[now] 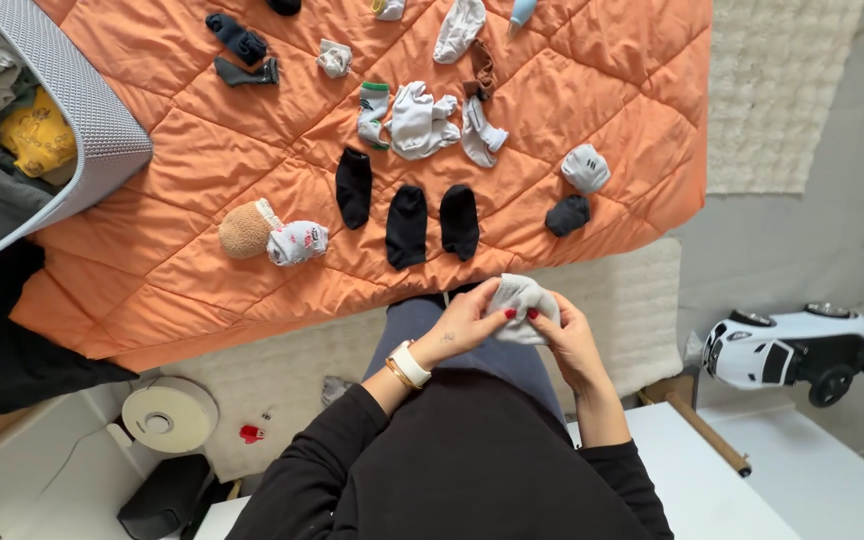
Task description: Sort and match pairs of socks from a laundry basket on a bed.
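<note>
I hold a pale grey sock bundle (522, 305) between both hands just off the near edge of the orange quilt (592, 60), above my lap. My left hand (467, 325) wraps its left side, thumb and fingers curled over the top; my right hand (572, 340) cups it from the right and below. Both are closed on the fabric.

On the quilt in front of me lie three flat black socks (407, 225) in a row, near one another but apart. Behind them sits a cluster of white socks (422, 120), at least three, one with a green cuff. To the right are two rolled pairs, a light grey one (586, 167) and a dark grey one (567, 215), just beside each other. To the left, a tan fuzzy ball (246, 230) touches a white printed roll (298, 242). Farther back lie two dark socks (237, 38).

A grey mesh laundry basket (92, 110) holding clothes stands at the quilt's left corner. A white toy car (787, 345) is on the floor at my right.
</note>
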